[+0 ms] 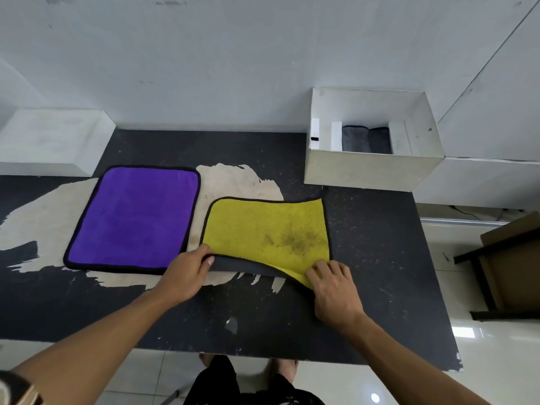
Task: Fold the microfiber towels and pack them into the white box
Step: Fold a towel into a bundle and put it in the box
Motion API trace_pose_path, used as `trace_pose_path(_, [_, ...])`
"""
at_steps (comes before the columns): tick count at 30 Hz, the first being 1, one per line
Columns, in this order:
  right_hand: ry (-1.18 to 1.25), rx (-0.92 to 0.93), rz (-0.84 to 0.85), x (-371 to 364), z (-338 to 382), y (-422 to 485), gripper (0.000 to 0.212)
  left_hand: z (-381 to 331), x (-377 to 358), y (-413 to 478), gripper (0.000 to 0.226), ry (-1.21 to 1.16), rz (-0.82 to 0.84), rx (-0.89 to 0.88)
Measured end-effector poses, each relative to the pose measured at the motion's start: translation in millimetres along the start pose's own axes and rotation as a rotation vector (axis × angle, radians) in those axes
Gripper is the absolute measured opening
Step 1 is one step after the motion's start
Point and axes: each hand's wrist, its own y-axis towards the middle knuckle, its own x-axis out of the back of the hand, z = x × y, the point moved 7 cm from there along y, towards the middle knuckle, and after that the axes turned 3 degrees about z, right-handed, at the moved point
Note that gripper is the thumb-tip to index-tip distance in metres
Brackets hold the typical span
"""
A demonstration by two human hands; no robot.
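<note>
Two near corners up off the table [380, 258], one per hand. Pinches the near-left corner of the yellow microfiber towel [263, 229] with the left hand [182, 276], thumb under the grey backing, fingers curled over the top. Grips the near-right corner with the right hand [333, 290], fingertips bent onto the yellow face, thumb hidden. Holds the near edge raised between both grips, grey underside showing.

Lies straight ahead of the hands, long axis running left to right, far edge down on the table toward the wall. Calls, by the look of it, for a carry away from the body: near edge over to far edge, halving the short way. Sits evenly between the grips, neither hand nearer; probably needs both to travel together or skews the fold. Curls up slightly at the far-right corner, so may want smoothing.

Beyond and to the right: white box [371, 171], open-topped, closer to the right hand, folded grey towels [365, 138] inside. Just left of the yellow one, apart from it: purple towel [134, 217], flat, nearer the left hand, not yet folded.
</note>
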Motion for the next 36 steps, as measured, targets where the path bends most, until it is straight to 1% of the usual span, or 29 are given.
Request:
trace_pose_path(2, [0.087, -0.051, -0.05, 8, -7, 5, 0.029, 0, 7, 6, 0.009, -0.035, -0.026, 0.016])
trace_pose_path(3, [0.187, -0.099, -0.083, 13, -15, 10, 0.026, 0, 11, 11, 0.011, -0.056, -0.046, 0.028])
trace_pose_path(6, [0.602, -0.296, -0.127, 30, -44, 34, 0.018, 2, 25, 32, 0.014, -0.162, -0.102, 0.091])
trace_pose_path(7, [0.691, -0.346, -0.145, 37, -53, 44, 0.014, 2, 31, 41, 0.015, -0.217, -0.134, 0.12])
trace_pose_path(9, [0.784, -0.419, -0.163, 47, -68, 66, 0.004, 2, 41, 63, 0.02, -0.332, -0.193, 0.212])
trace_pose_path(10, [0.819, -0.455, -0.167, 50, -74, 77, 0.004, 4, 43, 75, 0.023, -0.375, -0.194, 0.262])
trace_pose_path(11, [0.865, -0.496, -0.173, 52, -80, 87, 0.006, 6, 41, 86, 0.027, -0.398, -0.159, 0.308])
trace_pose_path(12, [0.909, -0.546, -0.176, 50, -87, 94, 0.007, 10, 35, 95, 0.031, -0.403, -0.088, 0.36])
trace_pose_path(14, [0.922, -0.657, -0.159, 41, -98, 103, 0.015, 19, 17, 105, 0.038, -0.362, 0.085, 0.443])
trace_pose_path(15, [0.903, -0.705, -0.132, 36, -102, 105, 0.017, 22, 11, 107, 0.036, -0.324, 0.125, 0.464])
trace_pose_path(16, [0.879, -0.739, -0.105, 31, -105, 107, 0.015, 24, 9, 108, 0.032, -0.295, 0.12, 0.478])
trace_pose_path(18, [0.847, -0.767, -0.095, 28, -107, 109, 0.012, 24, 15, 111, 0.026, -0.288, 0.023, 0.493])
trace_pose_path(20, [0.845, -0.776, -0.153, 32, -110, 112, 0.017, 23, 26, 115, 0.024, -0.291, -0.09, 0.496])
trace_pose_path(22, [0.85, -0.784, -0.216, 38, -112, 115, 0.021, 23, 34, 120, 0.024, -0.272, -0.142, 0.487])
trace_pose_path(24, [0.853, -0.782, -0.201, 37, -112, 120, 0.022, 25, 36, 124, 0.025, -0.257, -0.134, 0.491])
trace_pose_path(27, [0.803, -0.769, -0.106, 32, -110, 124, 0.023, 29, 29, 127, 0.032, -0.269, -0.024, 0.503])
trace_pose_path(29, [0.783, -0.769, -0.095, 33, -111, 126, 0.024, 30, 25, 129, 0.036, -0.267, 0.03, 0.501])
trace_pose_path(33, [0.761, -0.797, -0.088, 34, -111, 126, 0.024, 29, 28, 134, 0.032, -0.256, -0.011, 0.494])
trace_pose_path(36, [0.745, -0.801, -0.088, 34, -111, 126, 0.022, 28, 35, 140, 0.024, -0.243, -0.102, 0.511])
